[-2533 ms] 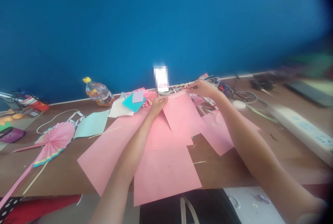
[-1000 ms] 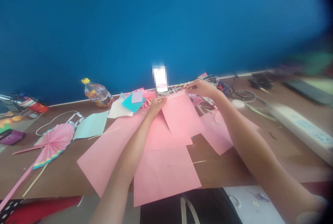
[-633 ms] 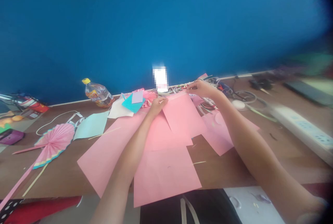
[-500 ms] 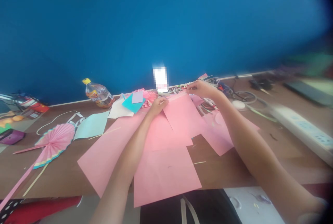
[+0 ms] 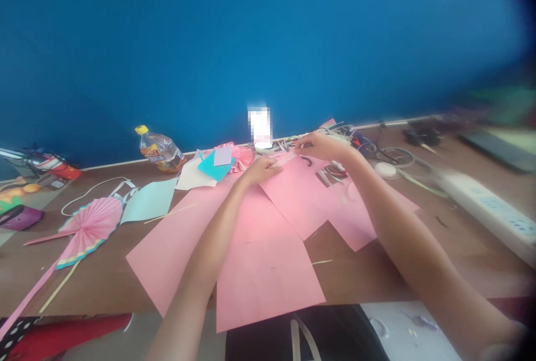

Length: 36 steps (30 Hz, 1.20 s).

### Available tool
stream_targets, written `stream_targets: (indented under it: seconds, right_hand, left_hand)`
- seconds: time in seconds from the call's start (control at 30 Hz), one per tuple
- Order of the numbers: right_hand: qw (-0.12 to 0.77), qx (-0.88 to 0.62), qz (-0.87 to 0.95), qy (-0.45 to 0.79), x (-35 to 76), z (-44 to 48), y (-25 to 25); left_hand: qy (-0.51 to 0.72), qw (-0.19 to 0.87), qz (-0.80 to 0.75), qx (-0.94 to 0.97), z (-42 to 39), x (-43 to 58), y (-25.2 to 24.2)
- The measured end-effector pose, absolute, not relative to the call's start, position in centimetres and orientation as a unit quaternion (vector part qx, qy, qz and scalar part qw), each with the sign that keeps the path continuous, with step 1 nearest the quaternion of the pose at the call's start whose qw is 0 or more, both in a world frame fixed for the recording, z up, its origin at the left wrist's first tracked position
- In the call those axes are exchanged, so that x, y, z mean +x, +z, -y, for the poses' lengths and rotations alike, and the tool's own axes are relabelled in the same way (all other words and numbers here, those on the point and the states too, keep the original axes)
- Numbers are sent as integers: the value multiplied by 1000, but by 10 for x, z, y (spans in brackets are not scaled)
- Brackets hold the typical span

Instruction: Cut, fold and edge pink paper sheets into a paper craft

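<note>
Several pink paper sheets (image 5: 268,271) lie spread over the brown table (image 5: 100,271). My left hand (image 5: 262,170) pinches the far edge of one pink sheet (image 5: 299,202) near its left corner. My right hand (image 5: 320,146) pinches the same far edge further right, fingers closed on the paper. The sheet lies slanted, its near corner pointing toward me. Both arms reach far forward across the table.
A plastic bottle (image 5: 159,151) lies by the blue wall. A pink folded fan (image 5: 90,227) and a mint sheet (image 5: 148,200) are at left. Teal and lilac paper scraps (image 5: 215,162), cables and tools (image 5: 377,151) sit at the back. A white power strip (image 5: 489,213) is at right.
Both hands have shifted the top pink sheet, which has turned so that it lies slanted to the right. My left hand has moved slightly right along its far edge.
</note>
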State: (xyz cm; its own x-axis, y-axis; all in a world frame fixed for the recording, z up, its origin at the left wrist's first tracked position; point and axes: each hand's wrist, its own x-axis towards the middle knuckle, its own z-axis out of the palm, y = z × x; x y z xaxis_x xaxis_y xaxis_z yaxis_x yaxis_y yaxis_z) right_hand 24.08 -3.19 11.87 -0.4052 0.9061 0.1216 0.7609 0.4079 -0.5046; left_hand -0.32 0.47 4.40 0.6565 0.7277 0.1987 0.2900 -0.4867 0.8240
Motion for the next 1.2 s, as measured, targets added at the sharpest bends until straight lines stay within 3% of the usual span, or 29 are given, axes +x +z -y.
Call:
stream_targets:
  seconds: [0.3,0.53,0.77,0.97,1.2]
  right_hand:
    - [199,-504,816,201,247,32,120]
    - [181,-504,819,206,249,29,115]
    - [177,-470,833,234,240,30,114]
    - [167,-471,827,258,236,36,119]
    - [147,-452,835,275,237,34,118]
  left_hand:
    - [186,474,-285,812,-4,-13,53]
    - [79,596,-222,768,5,-21,65]
    - [223,511,-262,788,10,-7,68]
    - [170,501,-295,796,7,0,59]
    - [123,559,-268,775,11,-8,69]
